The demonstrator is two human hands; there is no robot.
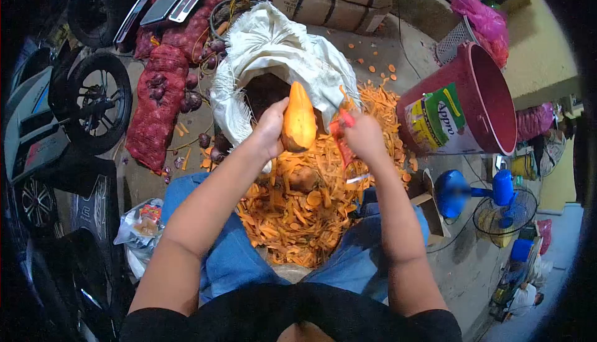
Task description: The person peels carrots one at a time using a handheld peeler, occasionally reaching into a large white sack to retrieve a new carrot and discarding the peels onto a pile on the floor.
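Upright in my left hand [272,129] is a thick orange carrot [299,118], its fingers wrapped round the left side. My right hand [364,135], just to the right of the carrot, is closed on a red peeler [341,124]; its blade is hard to make out. A strip of orange peel stands above the peeler. Below both hands, a heap of carrot peelings [292,224] with some round slices covers the floor between my knees. Beyond the carrot, a white woven sack [273,37] lies with its dark mouth facing me.
On the left are red net bags of onions [155,106], a weighing scale [177,3] and a motorbike wheel [96,102]. To the right stand a large red bucket [491,93] and a blue fan [451,193]. Cardboard boxes [329,0] are at the back. A person [523,298] is far right.
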